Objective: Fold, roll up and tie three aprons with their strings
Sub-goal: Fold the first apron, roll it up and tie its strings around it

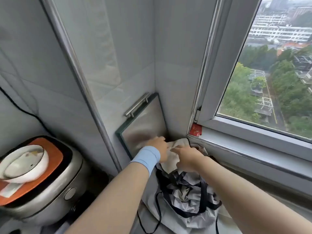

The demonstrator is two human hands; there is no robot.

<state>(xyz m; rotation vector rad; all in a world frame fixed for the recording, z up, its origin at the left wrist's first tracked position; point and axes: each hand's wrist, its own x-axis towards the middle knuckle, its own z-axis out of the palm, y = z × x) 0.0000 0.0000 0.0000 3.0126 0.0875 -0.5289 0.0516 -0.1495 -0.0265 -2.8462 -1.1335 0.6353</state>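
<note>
Position of work items: the cream apron [169, 160] lies on top of the grey apron heap [187, 193], in the corner between the tiled wall [131, 56] and the window sill [253, 150]. The heap is crumpled; dark strings [203, 195] loop over and around it, and one thin string trails off its near left edge.

Left hand [157, 146]: reaches in from the lower left, with a light blue wristband [146, 159] at the wrist. The fingers are curled over the far edge of the cream apron and grasp it.

Right hand [187, 157]: rests on the cream apron just beside the left hand, fingers pointing left across the cloth. Whether it pinches the cloth or only lies on it cannot be told — the fingertips are blurred.

Surroundings:
- A steel panel [145, 125] with a bar handle [137, 105] leans upright in the corner, directly behind the left hand.
- A rice cooker [50, 188] with an orange lid stands well to the left; a white bowl [23, 164] sits tilted on the lid.
- A black cable [22, 109] runs down the left wall towards the cooker.
- A red sticker [195, 130] is fixed at the lower corner of the window frame [207, 81] — near the aprons, not touching them.
- The window shows trees and buildings far below.
</note>
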